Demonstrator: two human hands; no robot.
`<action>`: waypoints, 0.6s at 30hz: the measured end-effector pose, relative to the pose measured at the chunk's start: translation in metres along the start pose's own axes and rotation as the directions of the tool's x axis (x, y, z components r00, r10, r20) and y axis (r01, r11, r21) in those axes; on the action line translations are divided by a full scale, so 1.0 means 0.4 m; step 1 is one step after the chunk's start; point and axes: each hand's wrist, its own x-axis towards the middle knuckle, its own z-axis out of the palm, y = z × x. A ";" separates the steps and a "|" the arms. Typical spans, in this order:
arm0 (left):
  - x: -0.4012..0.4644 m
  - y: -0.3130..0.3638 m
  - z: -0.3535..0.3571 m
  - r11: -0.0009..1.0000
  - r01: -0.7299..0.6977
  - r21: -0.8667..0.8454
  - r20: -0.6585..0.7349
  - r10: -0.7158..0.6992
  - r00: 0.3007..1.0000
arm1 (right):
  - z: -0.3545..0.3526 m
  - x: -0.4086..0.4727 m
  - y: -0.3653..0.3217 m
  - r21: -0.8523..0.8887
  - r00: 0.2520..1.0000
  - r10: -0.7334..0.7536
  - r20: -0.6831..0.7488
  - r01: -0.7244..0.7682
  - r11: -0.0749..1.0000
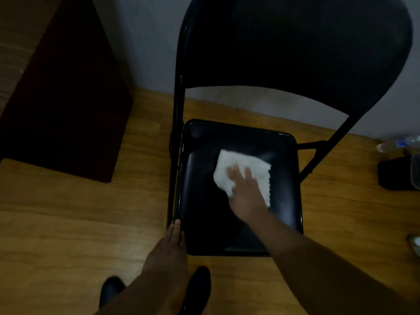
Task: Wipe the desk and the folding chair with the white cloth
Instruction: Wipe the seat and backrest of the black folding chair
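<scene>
Bare forearms, dark shoes (pixel 197 289)

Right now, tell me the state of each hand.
Left hand: resting on the chair seat's left edge; grip cannot be told.
Right hand: open, flat on the cloth.
</scene>
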 end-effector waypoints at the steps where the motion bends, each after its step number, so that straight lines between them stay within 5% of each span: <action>1: -0.001 0.001 0.003 1.000 -0.004 0.007 -0.002 0.004 1.000 | -0.010 0.047 -0.041 0.033 0.999 0.037 -0.002 -0.037 0.999; 3: -0.004 0.002 0.002 1.000 -0.012 0.023 0.014 0.012 1.000 | 0.013 0.051 -0.116 0.056 1.000 0.001 0.001 -0.001 0.998; 6: -0.003 0.002 -0.005 1.000 -0.013 0.010 0.025 0.013 1.000 | 0.091 -0.109 -0.158 -0.022 0.969 -0.246 0.030 0.247 0.969; 8: -0.003 0.002 -0.008 1.000 -0.008 -0.009 0.036 0.009 0.999 | 0.101 -0.207 -0.133 0.206 0.972 -0.229 0.055 0.213 0.955; 9: -0.002 0.002 -0.009 1.000 -0.009 -0.011 0.040 0.010 0.999 | 0.076 -0.234 -0.115 0.447 0.996 -0.061 0.064 0.026 0.894; 11: -0.002 0.002 -0.005 1.000 -0.014 -0.002 0.043 0.014 0.999 | -0.017 -0.253 -0.065 0.757 0.926 0.330 0.182 -0.346 0.554; 14: -0.003 -0.002 0.005 1.000 -0.007 -0.002 0.039 0.007 0.999 | -0.172 -0.263 0.053 0.941 0.839 0.471 0.273 -0.335 0.051; 16: -0.002 -0.003 0.009 1.000 0.000 0.011 0.039 -0.001 0.999 | -0.259 -0.252 0.109 0.970 0.809 0.578 0.106 -0.211 0.117; 18: 0.000 -0.001 0.008 1.000 0.006 0.017 0.046 -0.006 0.999 | -0.274 -0.209 0.148 0.902 0.762 0.646 -0.049 -0.244 0.356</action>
